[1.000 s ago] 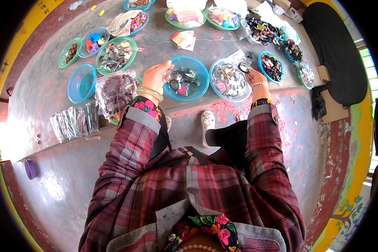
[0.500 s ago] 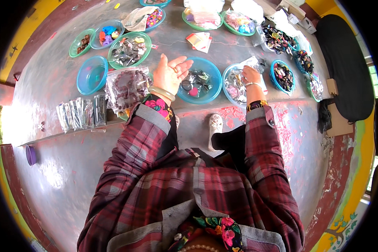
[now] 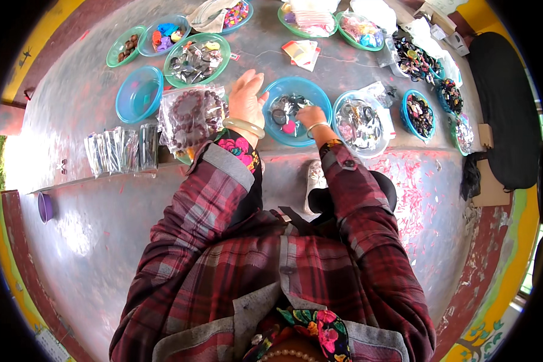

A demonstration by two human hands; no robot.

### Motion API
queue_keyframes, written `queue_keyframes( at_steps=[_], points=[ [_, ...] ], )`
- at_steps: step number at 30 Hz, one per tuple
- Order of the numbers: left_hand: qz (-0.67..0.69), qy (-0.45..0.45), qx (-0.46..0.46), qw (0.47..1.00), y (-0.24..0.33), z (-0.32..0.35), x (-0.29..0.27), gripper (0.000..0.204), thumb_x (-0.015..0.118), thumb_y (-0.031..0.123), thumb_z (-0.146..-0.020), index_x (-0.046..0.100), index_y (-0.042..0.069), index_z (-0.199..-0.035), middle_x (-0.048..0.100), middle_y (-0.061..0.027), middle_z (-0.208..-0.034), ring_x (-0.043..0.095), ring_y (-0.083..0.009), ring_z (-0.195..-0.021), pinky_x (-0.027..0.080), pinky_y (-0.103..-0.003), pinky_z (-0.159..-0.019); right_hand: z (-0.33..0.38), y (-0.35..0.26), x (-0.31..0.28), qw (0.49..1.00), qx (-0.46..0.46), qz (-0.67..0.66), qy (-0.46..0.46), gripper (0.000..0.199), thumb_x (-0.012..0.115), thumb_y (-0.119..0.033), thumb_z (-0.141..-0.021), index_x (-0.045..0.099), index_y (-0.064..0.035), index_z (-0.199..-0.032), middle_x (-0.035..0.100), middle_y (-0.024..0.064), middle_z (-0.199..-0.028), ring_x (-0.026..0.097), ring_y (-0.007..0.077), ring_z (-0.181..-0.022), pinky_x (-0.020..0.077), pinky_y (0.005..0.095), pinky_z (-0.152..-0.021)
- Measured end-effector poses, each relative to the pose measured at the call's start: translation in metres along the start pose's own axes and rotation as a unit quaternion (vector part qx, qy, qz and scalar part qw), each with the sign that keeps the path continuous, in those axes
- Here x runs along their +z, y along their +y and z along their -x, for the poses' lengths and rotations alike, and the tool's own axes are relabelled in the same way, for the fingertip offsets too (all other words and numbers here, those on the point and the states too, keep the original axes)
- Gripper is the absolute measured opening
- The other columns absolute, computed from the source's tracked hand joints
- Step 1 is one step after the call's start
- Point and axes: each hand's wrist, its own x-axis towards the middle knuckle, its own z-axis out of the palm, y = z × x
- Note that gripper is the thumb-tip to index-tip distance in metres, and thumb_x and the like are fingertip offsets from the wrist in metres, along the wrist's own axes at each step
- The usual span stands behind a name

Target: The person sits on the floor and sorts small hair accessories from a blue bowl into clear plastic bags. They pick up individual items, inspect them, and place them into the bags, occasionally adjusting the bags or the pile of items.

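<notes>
Blue basin (image 3: 295, 85) lies under the right hand (image 3: 312, 116), grip unclear; left hand (image 3: 245, 104) is unclenched.

1. Hands: two, left hand (image 3: 245, 99) and right hand (image 3: 312, 116).
2. Bracelets (image 3: 244, 127): two, one on each arm.
3. Sleeves (image 3: 184, 208): two, plaid.
4. Bowls (image 3: 137, 92): at least twelve, some partly covered.
5. Heart (image 3: 289, 127): one, pink.
6. Bead bag (image 3: 193, 117): one.
7. Slim packets (image 3: 122, 149): one row, overlapping too closely to count.
8. Tub (image 3: 45, 207): one, purple.
9. Shoe (image 3: 314, 179): one showing.
10. Necklace (image 3: 289, 353): one, pearl.
11. Pad (image 3: 505, 108): one, black.
</notes>
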Motion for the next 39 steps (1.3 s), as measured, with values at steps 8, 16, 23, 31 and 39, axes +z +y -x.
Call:
queue_keyframes(
  at_steps=[8, 16, 23, 31, 39],
  points=[
    [-0.019, 0.024, -0.042, 0.999, -0.002, 0.001, -0.008, 0.031, 0.055, 0.022, -0.08, 0.052, 0.003, -0.104, 0.053, -0.008, -0.109, 0.049, -0.0191, -0.1, 0.038, -0.032, -0.081, -0.001, -0.068, -0.043, 0.902, 0.304, -0.291, -0.094, 0.031, 0.061, -0.031, -0.063, 0.066, -0.0073, -0.082, 0.062, 0.0145, -0.091, 0.059, 0.0288, -0.087, 0.0462, 0.035, -0.077],
    [-0.023, 0.007, -0.062, 0.998, 0.002, 0.0, -0.011, 0.03, 0.053, 0.021, -0.08, 0.052, 0.002, -0.104, 0.053, -0.0091, -0.108, 0.049, -0.0185, -0.1, 0.038, -0.03, -0.08, -0.02, -0.079, -0.019, 0.876, 0.346, -0.296, -0.159, 0.026, 0.058, -0.033, -0.067, 0.067, -0.0086, -0.066, 0.064, 0.0046, -0.064, 0.063, 0.0187, -0.067, 0.0488, 0.0293, -0.067],
    [-0.035, 0.015, -0.047, 0.998, 0.001, -0.001, -0.015, 0.03, 0.057, 0.022, -0.079, 0.053, 0.004, -0.103, 0.053, -0.0087, -0.108, 0.048, -0.018, -0.102, 0.036, -0.031, -0.082, -0.025, -0.057, -0.067, 0.887, 0.254, -0.359, -0.138, 0.031, 0.055, -0.031, -0.076, 0.063, -0.0044, -0.088, 0.063, 0.0103, -0.089, 0.061, 0.0216, -0.082, 0.0472, 0.031, -0.069],
    [-0.082, -0.091, -0.057, 0.991, 0.01, 0.005, -0.005, 0.027, 0.065, 0.029, -0.075, 0.057, 0.01, -0.093, 0.056, 0.0005, -0.092, 0.047, -0.0122, -0.091, 0.031, -0.029, -0.081, 0.014, -0.062, -0.23, 0.537, 0.223, -0.813, -0.031, 0.008, 0.059, -0.009, -0.079, 0.056, -0.0029, -0.081, 0.06, 0.0054, -0.07, 0.061, 0.0147, -0.061, 0.0457, 0.0206, -0.049],
    [-0.015, -0.265, -0.168, 0.949, 0.011, 0.017, 0.007, 0.021, 0.058, 0.014, -0.079, 0.058, 0.001, -0.096, 0.061, -0.0092, -0.09, 0.059, -0.0199, -0.082, 0.048, -0.036, -0.072, 0.054, -0.085, -0.252, 0.629, 0.128, -0.767, 0.004, 0.022, 0.063, -0.012, -0.077, 0.062, 0.0017, -0.093, 0.064, 0.0043, -0.079, 0.057, 0.0074, -0.061, 0.0411, 0.0171, -0.049]
  ],
)
